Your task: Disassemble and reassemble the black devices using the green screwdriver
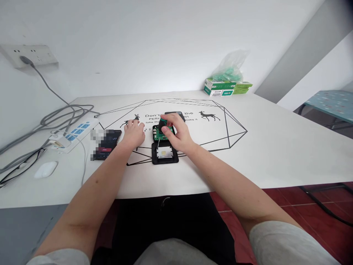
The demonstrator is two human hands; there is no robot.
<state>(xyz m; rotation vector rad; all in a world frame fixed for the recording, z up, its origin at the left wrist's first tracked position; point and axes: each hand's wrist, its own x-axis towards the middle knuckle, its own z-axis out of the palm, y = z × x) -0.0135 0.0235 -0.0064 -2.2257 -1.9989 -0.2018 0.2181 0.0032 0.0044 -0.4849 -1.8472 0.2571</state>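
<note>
White surface is stretching ahead while your right hand is clenching a green-handled screwdriver, shaft slanting down toward you onto the black open case just below. Your left hand is resting flat, released, beside it.

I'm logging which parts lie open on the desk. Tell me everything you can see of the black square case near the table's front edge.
The black case is a shallow, square, plastic-looking shell with rounded corners, lying flat and open side up on the white table. Inside shows a pale square panel with a small yellowish patch at its centre. A green circuit board lies just behind it. The right hand hovers over its far edge, holding a green-handled screwdriver whose thin shaft slants down toward the case's far left corner; whether it touches is unclear.
</note>
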